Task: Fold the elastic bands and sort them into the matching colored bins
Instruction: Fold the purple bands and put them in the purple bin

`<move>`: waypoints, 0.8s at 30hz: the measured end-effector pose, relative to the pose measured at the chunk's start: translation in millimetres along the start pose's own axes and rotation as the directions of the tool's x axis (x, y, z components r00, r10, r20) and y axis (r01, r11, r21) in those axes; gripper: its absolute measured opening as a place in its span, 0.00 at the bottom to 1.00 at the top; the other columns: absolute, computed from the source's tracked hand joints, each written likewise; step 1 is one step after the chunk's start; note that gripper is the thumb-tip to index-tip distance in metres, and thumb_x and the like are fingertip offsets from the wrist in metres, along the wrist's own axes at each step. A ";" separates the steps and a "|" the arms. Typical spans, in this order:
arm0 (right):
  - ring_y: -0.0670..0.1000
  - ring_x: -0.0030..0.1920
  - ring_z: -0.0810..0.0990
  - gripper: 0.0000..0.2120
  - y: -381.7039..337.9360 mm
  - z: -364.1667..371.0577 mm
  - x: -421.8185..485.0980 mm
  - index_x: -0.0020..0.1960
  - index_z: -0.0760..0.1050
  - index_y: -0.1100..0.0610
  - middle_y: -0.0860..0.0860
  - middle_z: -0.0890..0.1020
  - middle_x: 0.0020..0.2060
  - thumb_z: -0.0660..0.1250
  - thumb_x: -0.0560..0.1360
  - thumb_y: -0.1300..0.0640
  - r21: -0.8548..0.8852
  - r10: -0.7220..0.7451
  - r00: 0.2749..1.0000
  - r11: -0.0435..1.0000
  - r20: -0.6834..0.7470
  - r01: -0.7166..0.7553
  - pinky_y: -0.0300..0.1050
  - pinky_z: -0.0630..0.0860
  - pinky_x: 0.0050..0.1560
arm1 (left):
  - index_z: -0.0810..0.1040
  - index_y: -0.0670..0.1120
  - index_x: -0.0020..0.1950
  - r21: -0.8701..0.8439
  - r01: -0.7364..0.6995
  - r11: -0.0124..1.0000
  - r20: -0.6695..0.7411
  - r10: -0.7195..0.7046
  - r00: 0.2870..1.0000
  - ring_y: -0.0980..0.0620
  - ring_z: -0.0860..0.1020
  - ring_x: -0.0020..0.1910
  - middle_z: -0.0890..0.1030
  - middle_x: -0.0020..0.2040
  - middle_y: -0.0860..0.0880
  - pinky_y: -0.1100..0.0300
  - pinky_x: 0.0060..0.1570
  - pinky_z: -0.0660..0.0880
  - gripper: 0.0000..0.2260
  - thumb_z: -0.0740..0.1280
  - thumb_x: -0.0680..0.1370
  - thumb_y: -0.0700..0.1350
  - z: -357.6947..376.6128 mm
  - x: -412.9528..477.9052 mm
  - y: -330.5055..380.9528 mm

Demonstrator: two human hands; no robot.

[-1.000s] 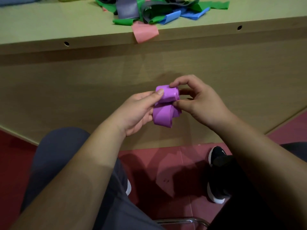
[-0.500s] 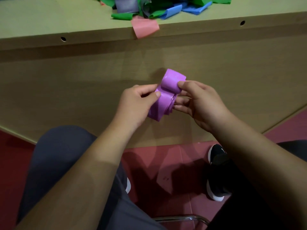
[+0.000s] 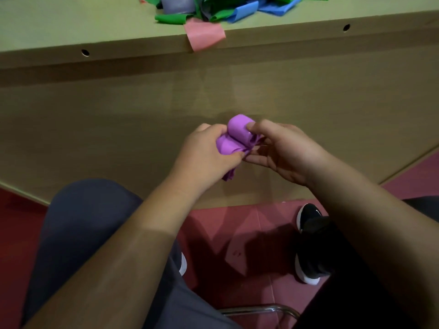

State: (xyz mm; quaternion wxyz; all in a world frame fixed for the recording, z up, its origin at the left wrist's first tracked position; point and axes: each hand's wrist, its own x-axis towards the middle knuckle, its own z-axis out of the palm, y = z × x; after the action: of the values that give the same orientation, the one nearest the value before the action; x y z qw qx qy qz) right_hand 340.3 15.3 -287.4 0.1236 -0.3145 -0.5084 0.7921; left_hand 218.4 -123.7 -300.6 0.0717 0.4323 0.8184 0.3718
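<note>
1. My left hand (image 3: pixel 209 153) is pinched on the lower loops of the purple band (image 3: pixel 234 138) so the folds don't spring open.
2. My right hand (image 3: pixel 280 150) has its thumb on the top loop, fingers curled underneath.
3. The unsorted pile (image 3: pixel 228 8) sits at 12 o'clock on the table (image 3: pixel 71 24); no bins in view.

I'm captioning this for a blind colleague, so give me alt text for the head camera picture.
Two bare hands, left hand and right hand, pinch a folded purple elastic band in front of a tan wooden desk panel. Above, a pile of green, blue and grey bands lies on the desktop, with a pink band hanging over its edge.
</note>
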 end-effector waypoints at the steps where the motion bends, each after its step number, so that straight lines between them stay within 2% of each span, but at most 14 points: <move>1: 0.55 0.46 0.87 0.09 -1.3 -0.4 -1.6 0.58 0.80 0.63 0.57 0.87 0.44 0.70 0.82 0.59 -0.031 0.007 1.000 1.000 0.025 -0.007 0.50 0.86 0.56 | 0.85 0.53 0.57 0.009 -0.016 1.000 0.010 0.016 1.000 0.55 0.78 0.47 0.77 0.48 0.52 0.62 0.49 0.75 0.15 0.80 0.72 0.51 -0.1 0.0 -0.5; 3: 0.54 0.46 0.87 0.04 -2.7 -2.4 -2.8 0.52 0.79 0.61 0.56 0.87 0.43 0.72 0.81 0.61 -0.087 0.019 0.999 0.996 0.039 -0.016 0.50 0.86 0.58 | 0.85 0.53 0.58 0.025 -0.051 0.998 0.023 0.050 0.998 0.55 0.78 0.47 0.77 0.48 0.52 0.61 0.49 0.75 0.15 0.79 0.72 0.51 0.0 0.6 -2.5; 7: 0.55 0.43 0.87 0.12 0.9 -6.0 0.9 0.52 0.72 0.60 0.57 0.85 0.40 0.76 0.78 0.62 -0.106 -0.002 1.000 0.994 -0.026 -0.001 0.55 0.86 0.57 | 0.83 0.53 0.63 0.073 -0.064 0.995 0.018 0.063 0.998 0.53 0.79 0.50 0.79 0.51 0.52 0.59 0.52 0.75 0.20 0.78 0.72 0.51 0.9 0.5 -2.1; 9: 0.56 0.43 0.87 0.15 3.1 -5.3 2.6 0.53 0.70 0.59 0.59 0.84 0.41 0.77 0.77 0.62 -0.104 -0.027 0.998 0.994 -0.064 0.020 0.56 0.87 0.56 | 0.81 0.52 0.68 0.078 -0.024 0.997 0.001 0.024 1.000 0.52 0.80 0.54 0.83 0.55 0.51 0.57 0.57 0.76 0.25 0.78 0.72 0.52 2.8 0.1 -0.7; 12: 0.57 0.45 0.87 0.16 4.5 -2.7 4.0 0.55 0.69 0.59 0.61 0.83 0.44 0.76 0.77 0.62 -0.072 -0.054 0.993 0.996 -0.105 0.047 0.56 0.87 0.55 | 0.81 0.50 0.68 0.034 0.094 0.995 -0.035 -0.093 0.995 0.53 0.82 0.57 0.84 0.58 0.52 0.54 0.61 0.79 0.26 0.77 0.72 0.54 7.7 -0.7 1.0; 15: 0.55 0.42 0.87 0.16 5.6 -0.9 5.1 0.54 0.70 0.59 0.60 0.82 0.41 0.77 0.77 0.61 -0.084 -0.082 0.988 0.994 -0.129 0.071 0.53 0.87 0.52 | 0.81 0.50 0.64 0.026 0.121 0.992 -0.069 -0.119 0.991 0.54 0.82 0.55 0.84 0.56 0.53 0.54 0.58 0.79 0.23 0.76 0.72 0.56 9.8 -2.4 3.9; 18: 0.56 0.44 0.86 0.16 7.0 0.4 6.5 0.54 0.70 0.59 0.61 0.82 0.41 0.78 0.77 0.59 -0.138 -0.103 0.985 0.987 -0.136 0.084 0.55 0.87 0.54 | 0.79 0.52 0.55 0.071 0.117 0.991 -0.061 -0.112 0.992 0.52 0.81 0.49 0.82 0.51 0.54 0.57 0.46 0.78 0.16 0.76 0.71 0.55 9.0 -0.9 5.2; 20: 0.57 0.44 0.86 0.17 7.9 0.6 7.0 0.53 0.70 0.59 0.61 0.82 0.41 0.78 0.77 0.58 -0.151 -0.100 0.985 0.985 -0.140 0.079 0.55 0.86 0.54 | 0.77 0.53 0.52 0.062 0.130 0.990 -0.029 -0.128 0.991 0.53 0.80 0.47 0.80 0.50 0.54 0.62 0.39 0.76 0.15 0.76 0.70 0.55 9.1 -0.1 5.3; 22: 0.57 0.43 0.85 0.15 7.5 0.4 6.6 0.52 0.71 0.60 0.62 0.82 0.43 0.77 0.77 0.57 -0.128 -0.090 0.986 0.989 -0.140 0.072 0.52 0.86 0.51 | 0.77 0.52 0.53 0.041 0.142 0.989 0.000 -0.142 0.990 0.53 0.81 0.49 0.81 0.49 0.54 0.59 0.45 0.77 0.17 0.78 0.70 0.55 9.2 0.4 4.5; 24: 0.57 0.42 0.85 0.12 5.1 -0.1 5.3 0.53 0.74 0.62 0.64 0.83 0.44 0.75 0.79 0.57 -0.079 -0.070 0.990 0.995 -0.125 0.060 0.51 0.87 0.49 | 0.79 0.52 0.53 -0.055 0.207 0.977 0.052 -0.204 0.978 0.56 0.81 0.48 0.83 0.48 0.55 0.59 0.48 0.77 0.18 0.81 0.70 0.57 7.6 1.5 2.5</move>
State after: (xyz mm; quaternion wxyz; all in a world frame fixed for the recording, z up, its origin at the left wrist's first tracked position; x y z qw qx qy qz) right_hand 336.9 15.8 -293.9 0.1698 -0.3523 -0.5387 0.7462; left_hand 222.5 -117.5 -304.1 0.1414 0.3512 0.8453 0.3770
